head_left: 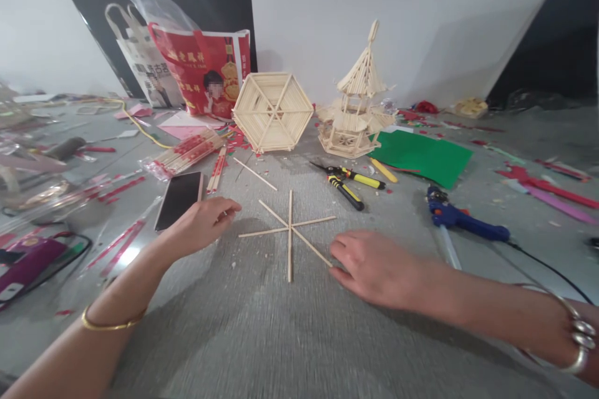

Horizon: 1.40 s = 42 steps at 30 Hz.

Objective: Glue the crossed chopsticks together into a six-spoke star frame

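Observation:
Thin wooden sticks form a six-armed star (290, 255) lying flat on the grey table, crossing at one middle point. My right hand (369, 265) is at its lower right, thumb and fingertips closed around the end of one stick. To the star's upper left, my left hand (208, 224) hovers with fingers loosely bent and apart, holding nothing. Under that wrist lies a black phone (180, 199). One loose stick (255, 173) rests beyond the star. Farther back stand a hexagonal stick panel (274, 112) and a stick-built pagoda (358, 100).
Yellow-and-black pliers (349, 184) lie behind the star. A blue glue gun (468, 221), with its cord, is at the right near a green sheet (421, 153). Wrapped chopsticks (187, 153) and a red bag (201, 75) stand at the left. Scraps litter the table.

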{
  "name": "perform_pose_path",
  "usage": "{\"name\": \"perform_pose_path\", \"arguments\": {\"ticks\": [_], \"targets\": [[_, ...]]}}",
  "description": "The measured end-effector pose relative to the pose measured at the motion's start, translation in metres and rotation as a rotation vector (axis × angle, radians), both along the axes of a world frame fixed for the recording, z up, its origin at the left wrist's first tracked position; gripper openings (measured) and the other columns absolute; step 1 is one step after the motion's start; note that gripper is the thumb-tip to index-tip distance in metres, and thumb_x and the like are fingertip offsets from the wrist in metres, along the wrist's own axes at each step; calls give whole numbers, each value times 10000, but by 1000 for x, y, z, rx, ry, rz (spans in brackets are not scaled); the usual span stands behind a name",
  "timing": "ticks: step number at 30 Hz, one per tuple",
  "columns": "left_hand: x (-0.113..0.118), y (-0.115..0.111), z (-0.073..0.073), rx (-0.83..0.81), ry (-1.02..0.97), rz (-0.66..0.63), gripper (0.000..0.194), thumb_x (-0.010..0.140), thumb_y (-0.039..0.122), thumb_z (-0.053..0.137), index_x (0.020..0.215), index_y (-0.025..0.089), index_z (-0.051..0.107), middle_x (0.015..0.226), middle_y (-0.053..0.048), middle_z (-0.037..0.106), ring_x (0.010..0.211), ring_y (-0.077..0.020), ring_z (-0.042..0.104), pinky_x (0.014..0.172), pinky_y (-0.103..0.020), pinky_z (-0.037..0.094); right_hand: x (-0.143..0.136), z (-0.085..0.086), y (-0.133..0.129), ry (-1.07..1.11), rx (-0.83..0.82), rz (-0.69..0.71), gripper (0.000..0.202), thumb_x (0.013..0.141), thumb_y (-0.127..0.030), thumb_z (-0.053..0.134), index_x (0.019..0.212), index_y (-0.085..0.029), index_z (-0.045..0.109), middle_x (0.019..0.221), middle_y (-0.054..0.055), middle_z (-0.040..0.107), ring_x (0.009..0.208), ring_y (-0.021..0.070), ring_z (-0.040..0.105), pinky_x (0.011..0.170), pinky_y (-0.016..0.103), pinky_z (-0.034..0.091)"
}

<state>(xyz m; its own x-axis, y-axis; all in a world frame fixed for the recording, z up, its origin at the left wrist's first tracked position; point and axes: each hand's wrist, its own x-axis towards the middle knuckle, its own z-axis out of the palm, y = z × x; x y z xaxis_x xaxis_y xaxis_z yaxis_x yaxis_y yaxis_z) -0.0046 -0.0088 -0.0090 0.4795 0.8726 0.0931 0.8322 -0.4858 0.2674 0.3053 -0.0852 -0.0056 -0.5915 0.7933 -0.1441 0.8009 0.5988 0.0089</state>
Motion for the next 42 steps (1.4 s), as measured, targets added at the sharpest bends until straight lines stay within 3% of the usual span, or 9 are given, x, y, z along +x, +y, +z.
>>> {"name": "perform_pose_path", "arguments": {"ticks": [8,16,25,34,42], "targets": [[-9,0,-3,-3,-38,32,373,857,336,382,1039,142,643,975,-90,706,861,-194,649,806,-316,490,-1,-8,2,-12,55,40,171,901,-270,541,857,-149,653,843,88,669,806,206,630,708,302,429],[-14,-4,1,-44,-2,49,325,857,254,393,1026,155,652,959,-66,713,849,-164,648,813,-271,475,-1,-8,-1,8,90,59,115,852,-236,604,781,-155,645,787,69,670,755,201,634,672,292,422],[-9,-10,5,-139,76,-33,274,820,159,397,919,160,653,867,-36,697,809,-145,638,761,-235,453,22,-14,14,105,291,122,106,820,-169,603,715,-157,609,701,44,635,627,176,612,581,285,409],[-3,-17,4,-161,91,-78,285,823,155,380,893,173,656,864,-33,693,815,-156,639,753,-248,452,27,-17,29,43,224,24,139,865,-180,543,761,-144,629,742,63,650,668,179,622,606,284,414],[0,-21,6,-165,95,-86,303,819,144,379,913,176,665,892,-36,701,839,-158,644,765,-253,460,27,-18,33,45,231,43,142,866,-170,522,778,-151,630,743,56,648,679,169,615,617,276,408]]}}
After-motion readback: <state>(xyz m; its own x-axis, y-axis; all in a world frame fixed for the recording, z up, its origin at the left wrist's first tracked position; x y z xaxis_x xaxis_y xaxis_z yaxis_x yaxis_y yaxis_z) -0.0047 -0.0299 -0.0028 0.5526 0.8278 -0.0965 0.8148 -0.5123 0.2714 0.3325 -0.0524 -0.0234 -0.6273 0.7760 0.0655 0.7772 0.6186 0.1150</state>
